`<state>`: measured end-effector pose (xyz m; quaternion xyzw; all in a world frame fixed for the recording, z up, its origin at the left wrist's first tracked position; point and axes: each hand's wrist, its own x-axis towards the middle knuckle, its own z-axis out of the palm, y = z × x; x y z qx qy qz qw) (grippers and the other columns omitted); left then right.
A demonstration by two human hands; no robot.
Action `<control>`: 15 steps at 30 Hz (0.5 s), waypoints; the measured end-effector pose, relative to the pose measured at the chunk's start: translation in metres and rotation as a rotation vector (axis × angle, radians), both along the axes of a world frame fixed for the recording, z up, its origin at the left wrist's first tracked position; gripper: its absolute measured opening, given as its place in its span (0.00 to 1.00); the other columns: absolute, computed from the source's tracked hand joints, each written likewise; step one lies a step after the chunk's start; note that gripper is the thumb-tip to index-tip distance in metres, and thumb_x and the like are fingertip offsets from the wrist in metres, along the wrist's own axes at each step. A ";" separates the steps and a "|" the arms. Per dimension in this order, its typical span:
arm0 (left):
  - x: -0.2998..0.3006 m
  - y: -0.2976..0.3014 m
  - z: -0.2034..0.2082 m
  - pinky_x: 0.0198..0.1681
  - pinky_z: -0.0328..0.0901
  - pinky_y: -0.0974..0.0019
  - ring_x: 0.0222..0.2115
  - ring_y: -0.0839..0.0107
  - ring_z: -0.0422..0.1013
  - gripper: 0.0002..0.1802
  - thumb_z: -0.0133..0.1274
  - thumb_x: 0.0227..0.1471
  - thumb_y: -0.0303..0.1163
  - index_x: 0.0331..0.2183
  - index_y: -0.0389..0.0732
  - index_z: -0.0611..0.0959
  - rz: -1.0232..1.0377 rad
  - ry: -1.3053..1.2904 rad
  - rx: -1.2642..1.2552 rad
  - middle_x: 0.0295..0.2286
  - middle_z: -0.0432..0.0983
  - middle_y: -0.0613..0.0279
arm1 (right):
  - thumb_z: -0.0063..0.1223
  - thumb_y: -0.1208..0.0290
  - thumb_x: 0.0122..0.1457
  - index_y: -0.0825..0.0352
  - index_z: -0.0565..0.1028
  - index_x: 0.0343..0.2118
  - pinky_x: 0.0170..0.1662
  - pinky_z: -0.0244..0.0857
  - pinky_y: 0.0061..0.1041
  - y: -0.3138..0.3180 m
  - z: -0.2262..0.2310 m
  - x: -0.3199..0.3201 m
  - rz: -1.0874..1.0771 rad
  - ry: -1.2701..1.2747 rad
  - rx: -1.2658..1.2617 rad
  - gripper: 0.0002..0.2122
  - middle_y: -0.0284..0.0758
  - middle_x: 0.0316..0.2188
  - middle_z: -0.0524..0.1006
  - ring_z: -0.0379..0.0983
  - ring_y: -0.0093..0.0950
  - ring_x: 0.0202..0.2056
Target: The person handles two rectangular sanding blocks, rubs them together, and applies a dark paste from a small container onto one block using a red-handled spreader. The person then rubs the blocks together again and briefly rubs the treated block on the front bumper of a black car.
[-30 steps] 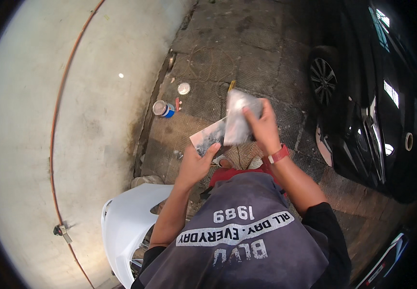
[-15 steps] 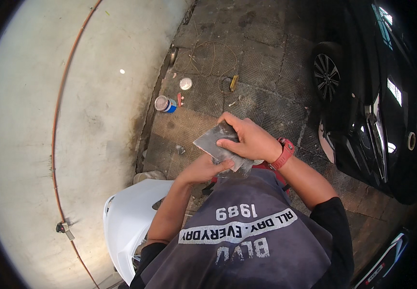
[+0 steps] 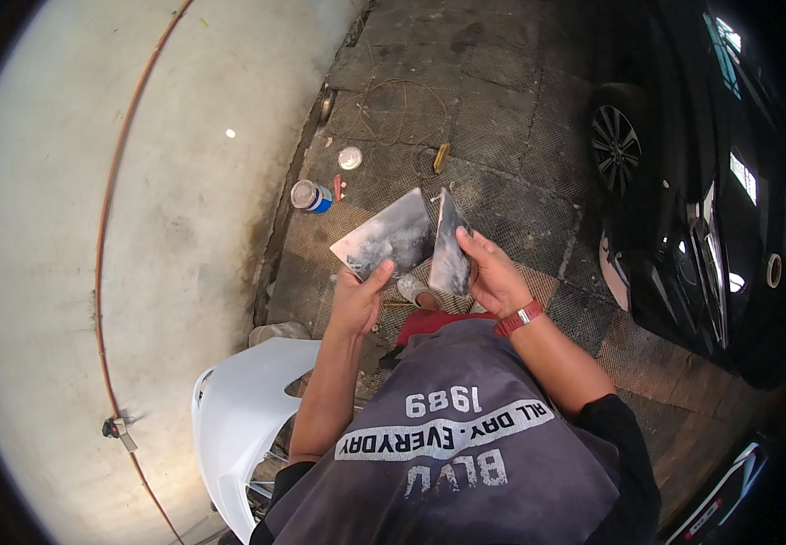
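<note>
Between the thumb and fingers of my left hand [image 3: 358, 304] is a flat, thin rectangular sheet [image 3: 384, 232], pale grey with dark smudges. My right hand [image 3: 499, 280] pinches a second smudged grey sheet [image 3: 448, 250], which stands tilted with its broad face turned partly aside. The two sheets are apart, side by side in front of my body, with a narrow gap between them. Their exact kind I cannot make out. My fingers behind both sheets are partly hidden.
A tin with a blue label [image 3: 310, 197], a round lid [image 3: 350, 158], a red tube [image 3: 338, 188] and a yellow object [image 3: 441, 158] lie on the floor by the wall [image 3: 184, 218]. A white body panel [image 3: 243, 400] stands lower left, a black car [image 3: 666, 209] at right.
The two sheets, overlapped before, have come apart. My left hand has lifted its sheet up and left; my right hand has moved slightly down and turned its sheet more upright.
</note>
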<state>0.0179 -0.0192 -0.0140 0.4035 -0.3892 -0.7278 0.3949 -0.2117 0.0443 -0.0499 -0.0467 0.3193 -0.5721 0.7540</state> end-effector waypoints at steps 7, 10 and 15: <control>-0.007 0.004 0.022 0.58 0.68 0.65 0.52 0.74 0.75 0.20 0.59 0.71 0.33 0.58 0.33 0.81 -0.148 -0.311 -0.238 0.51 0.82 0.63 | 0.60 0.64 0.73 0.66 0.74 0.51 0.39 0.82 0.28 -0.020 0.025 -0.031 -0.123 0.156 -0.019 0.12 0.35 0.44 0.82 0.84 0.25 0.43; -0.010 0.004 0.033 0.56 0.69 0.65 0.50 0.75 0.75 0.18 0.57 0.72 0.33 0.57 0.33 0.81 -0.246 -0.336 -0.236 0.50 0.83 0.64 | 0.63 0.68 0.70 0.68 0.74 0.53 0.49 0.79 0.29 -0.042 0.027 -0.049 -0.372 0.420 -0.029 0.14 0.38 0.46 0.81 0.82 0.25 0.44; -0.014 0.006 0.031 0.55 0.70 0.66 0.50 0.76 0.76 0.17 0.59 0.70 0.32 0.55 0.34 0.82 -0.300 -0.439 -0.186 0.50 0.83 0.63 | 0.68 0.67 0.64 0.68 0.75 0.51 0.54 0.72 0.33 -0.028 0.008 -0.006 0.112 0.989 -0.369 0.18 0.38 0.42 0.81 0.78 0.27 0.48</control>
